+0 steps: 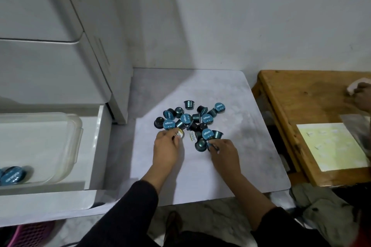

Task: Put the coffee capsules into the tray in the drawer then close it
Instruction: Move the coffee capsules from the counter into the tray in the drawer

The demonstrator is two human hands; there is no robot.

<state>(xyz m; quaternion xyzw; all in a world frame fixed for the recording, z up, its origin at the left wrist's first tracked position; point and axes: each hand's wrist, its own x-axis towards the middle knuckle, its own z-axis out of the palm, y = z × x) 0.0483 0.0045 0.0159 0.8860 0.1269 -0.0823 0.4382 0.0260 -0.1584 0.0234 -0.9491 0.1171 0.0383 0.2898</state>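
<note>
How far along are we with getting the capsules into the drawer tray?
Early. Done: a couple of blue-lidded capsules lie in the clear tray in the open drawer. In hand: the left hand pinches a yellow-lidded capsule; the right hand grips a blue one. Left: most of the pile on the table, then closing the drawer.

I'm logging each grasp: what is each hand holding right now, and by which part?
The left hand pinches a small yellow-lidded coffee capsule at its rim. The right hand pinches a small teal-lidded capsule by its edge; the exact finger placement is hidden.
</note>
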